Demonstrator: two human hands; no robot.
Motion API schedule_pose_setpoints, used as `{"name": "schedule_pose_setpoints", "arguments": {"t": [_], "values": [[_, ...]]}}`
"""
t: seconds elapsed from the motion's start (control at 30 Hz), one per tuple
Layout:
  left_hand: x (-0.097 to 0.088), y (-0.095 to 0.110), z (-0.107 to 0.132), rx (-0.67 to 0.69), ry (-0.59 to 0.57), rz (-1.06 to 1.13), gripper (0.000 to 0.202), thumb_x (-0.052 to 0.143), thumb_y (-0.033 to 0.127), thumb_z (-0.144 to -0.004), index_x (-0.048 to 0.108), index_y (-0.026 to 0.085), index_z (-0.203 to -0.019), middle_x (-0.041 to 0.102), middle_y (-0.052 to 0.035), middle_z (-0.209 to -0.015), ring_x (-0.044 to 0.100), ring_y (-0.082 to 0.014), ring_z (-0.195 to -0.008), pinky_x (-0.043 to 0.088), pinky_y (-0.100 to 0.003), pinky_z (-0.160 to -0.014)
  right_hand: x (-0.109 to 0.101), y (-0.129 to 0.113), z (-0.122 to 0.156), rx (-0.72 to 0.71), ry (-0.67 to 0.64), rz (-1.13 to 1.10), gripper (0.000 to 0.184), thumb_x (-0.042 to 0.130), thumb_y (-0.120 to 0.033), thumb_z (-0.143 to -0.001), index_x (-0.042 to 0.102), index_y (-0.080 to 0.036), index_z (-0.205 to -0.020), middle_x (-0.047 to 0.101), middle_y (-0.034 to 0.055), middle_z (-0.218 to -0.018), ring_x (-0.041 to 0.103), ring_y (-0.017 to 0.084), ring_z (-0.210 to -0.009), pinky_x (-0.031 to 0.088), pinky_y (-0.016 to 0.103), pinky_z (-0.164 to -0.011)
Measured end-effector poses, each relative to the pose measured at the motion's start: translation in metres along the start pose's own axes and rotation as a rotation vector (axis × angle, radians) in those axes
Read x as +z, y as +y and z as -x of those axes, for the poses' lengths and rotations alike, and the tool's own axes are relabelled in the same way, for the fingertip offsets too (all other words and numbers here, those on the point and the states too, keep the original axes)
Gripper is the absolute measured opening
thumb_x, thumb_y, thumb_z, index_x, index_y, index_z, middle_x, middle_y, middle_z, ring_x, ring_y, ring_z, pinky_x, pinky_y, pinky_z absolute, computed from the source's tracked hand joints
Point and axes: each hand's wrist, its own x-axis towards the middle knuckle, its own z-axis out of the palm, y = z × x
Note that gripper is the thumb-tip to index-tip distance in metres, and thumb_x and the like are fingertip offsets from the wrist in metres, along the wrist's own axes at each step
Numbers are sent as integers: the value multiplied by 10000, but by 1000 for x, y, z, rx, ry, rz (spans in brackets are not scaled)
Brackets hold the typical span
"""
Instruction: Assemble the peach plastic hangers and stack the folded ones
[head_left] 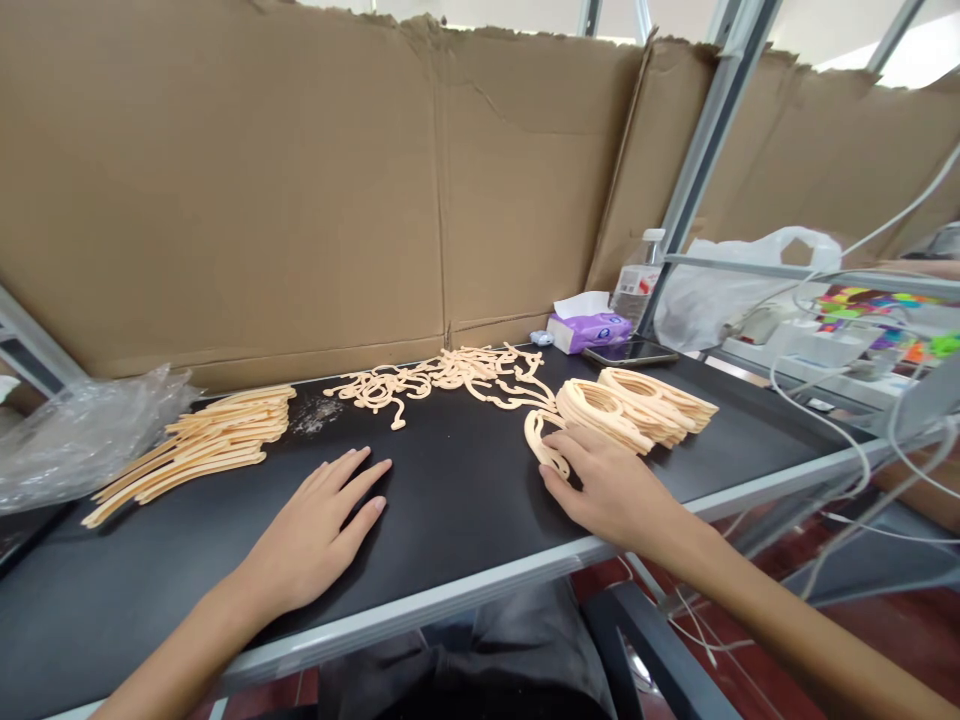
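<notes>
My left hand [322, 530] lies palm down on the black tabletop, fingers spread, holding nothing. On the right, my right hand [600, 480] has its thumb and fingers closed on a cream looped piece [534, 432], flat and with an oval opening; part of it is hidden under the fingers. Just behind that hand, a stack of similar cream looped pieces [652, 405] lies on its side. Small cream hook-shaped pieces [457, 370] form a loose heap at the back middle. Long, slightly curved cream strips [217, 435] are piled to the left, beyond my left hand.
Cardboard [300, 200] walls the back of the table [450, 520]. A crumpled clear plastic bag [90, 430] lies at far left. At back right are a purple tissue pack [592, 330], a bottle [639, 280] and a phone [630, 351]. White cables [825, 410] hang by the right frame.
</notes>
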Motion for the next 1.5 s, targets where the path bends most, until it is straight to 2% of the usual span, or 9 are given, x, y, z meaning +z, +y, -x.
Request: {"name": "schedule_pose_setpoints", "arguments": {"t": [0.17, 0.27, 0.37, 0.6, 0.7, 0.83, 1.03, 1.27, 1.5], "values": [[1, -4, -2, 21, 30, 7, 543, 327, 514, -997, 555, 239, -1408, 487, -88, -1517, 438, -297, -1401, 353, -543, -1164, 6, 0, 5, -58, 120, -42, 204, 462, -230, -934, 658, -175, -940, 674, 129, -980, 631, 260, -933, 501, 412, -848], [-1, 3, -20, 105, 44, -12, 496, 327, 428, -1010, 579, 199, -1370, 517, -105, -1485, 459, -280, -1379, 323, -528, -1184, 8, 0, 6, -88, 148, -59, 214, 453, -234, -953, 655, -179, -907, 674, 133, -985, 632, 260, -953, 498, 402, -859], [-1, 23, -57, 259, 58, -37, 452, 318, 278, -1006, 581, 175, -1359, 515, -112, -1483, 451, -264, -1381, 316, -497, -1189, 7, 0, 7, -98, 125, -77, 207, 455, -228, -958, 650, -179, -906, 672, 131, -1014, 630, 254, -980, 498, 389, -871], [16, 78, -177, 560, 91, 7, 505, 338, 91, -955, 544, 176, -1408, 502, -108, -1492, 439, -222, -1385, 344, -373, -1164, 6, -1, 7, -69, 61, -97, 183, 461, -190, -950, 645, -189, -950, 681, 115, -1071, 631, 243, -1012, 501, 380, -892], [26, 95, -215, 576, 30, 6, 595, 377, 14, -897, 520, 225, -1434, 480, -98, -1515, 450, -223, -1378, 359, -372, -1145, 6, -2, 7, -59, 59, -101, 183, 464, -188, -950, 647, -190, -942, 686, 112, -1071, 637, 238, -1008, 499, 374, -905], [36, 114, -244, 607, -59, -44, 595, 417, 32, -903, 488, 216, -1464, 423, -132, -1554, 425, -243, -1401, 347, -360, -1140, 7, -1, 7, -77, 81, -99, 173, 473, -189, -948, 646, -187, -953, 690, 113, -1069, 642, 239, -1005, 506, 371, -894], [45, 121, -252, 622, -68, -161, 532, 436, 103, -930, 541, 296, -1415, 539, -47, -1472, 551, -201, -1268, 428, -300, -1030, 7, 0, 6, -101, 108, -90, 164, 485, -186, -943, 649, -174, -934, 692, 117, -1040, 650, 249, -975, 523, 387, -867], [39, 104, -240, 530, 14, -221, 491, 450, 68, -906, 618, 252, -1329, 654, -90, -1314, 572, -260, -1225, 385, -442, -1056, 7, 0, 7, -91, 113, -91, 160, 494, -175, -938, 652, -181, -913, 695, 113, -1038, 653, 247, -972, 533, 397, -868], [25, 91, -226, 551, 68, -250, 322, 501, 120, -903, 733, 169, -1120, 698, -130, -1186, 608, -269, -1140, 414, -408, -1019, 9, 1, 6, -126, 185, -86, 152, 512, -143, -925, 661, -166, -947, 697, 119, -1024, 631, 277, -1064, 519, 453, -940]]}}
